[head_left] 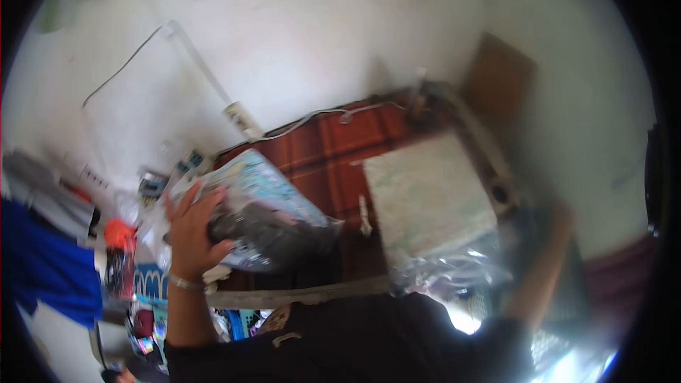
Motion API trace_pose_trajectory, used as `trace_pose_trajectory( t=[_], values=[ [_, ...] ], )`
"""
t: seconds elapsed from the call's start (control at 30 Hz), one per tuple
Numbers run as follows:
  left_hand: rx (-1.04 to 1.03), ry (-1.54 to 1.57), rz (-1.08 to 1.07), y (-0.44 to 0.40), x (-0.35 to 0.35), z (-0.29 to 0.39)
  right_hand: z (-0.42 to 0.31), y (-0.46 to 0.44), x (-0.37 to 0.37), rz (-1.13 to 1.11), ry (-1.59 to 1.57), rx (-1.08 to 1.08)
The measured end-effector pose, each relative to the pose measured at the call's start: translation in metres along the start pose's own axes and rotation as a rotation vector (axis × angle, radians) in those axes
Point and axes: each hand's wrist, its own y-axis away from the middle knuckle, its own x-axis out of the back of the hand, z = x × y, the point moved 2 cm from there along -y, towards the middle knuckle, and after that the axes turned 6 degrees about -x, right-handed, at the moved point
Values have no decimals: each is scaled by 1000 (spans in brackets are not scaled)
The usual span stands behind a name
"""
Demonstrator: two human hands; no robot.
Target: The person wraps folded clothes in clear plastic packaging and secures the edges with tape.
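My left hand point(195, 230), its fingers spread, is at the left side of a clear plastic bag point(323, 230) with something dark grey in it. Whether the palm presses on the bag I cannot tell. Behind the bag lies a flat, pale blue patterned sheet or packet point(259, 174). My right hand point(562, 223) is out at the right, smeared by motion, so its fingers do not show. Left of it lies a pale, squarish flat piece point(433, 198) with faint green mottling, and crumpled clear plastic point(454, 269) at its near edge.
A red checked cloth point(333, 138) covers the table. Between the bag and the pale piece lies a slim white object point(365, 216). A white cable point(305, 119) runs from a socket strip point(243, 120) along the wall. Brown board point(500, 78) leans at the back right; blue cloth point(50, 262) hangs left.
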Motion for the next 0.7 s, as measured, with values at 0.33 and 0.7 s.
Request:
trace_pose_trajectory(
  t=[0.33,0.7],
  values=[
    [-125,144,-2,13,9,-21,-310,166,207,-839,-1721,-311],
    [-48,404,108,15,-1,-40,-582,304,364,-2296,-1831,40]
  ],
)
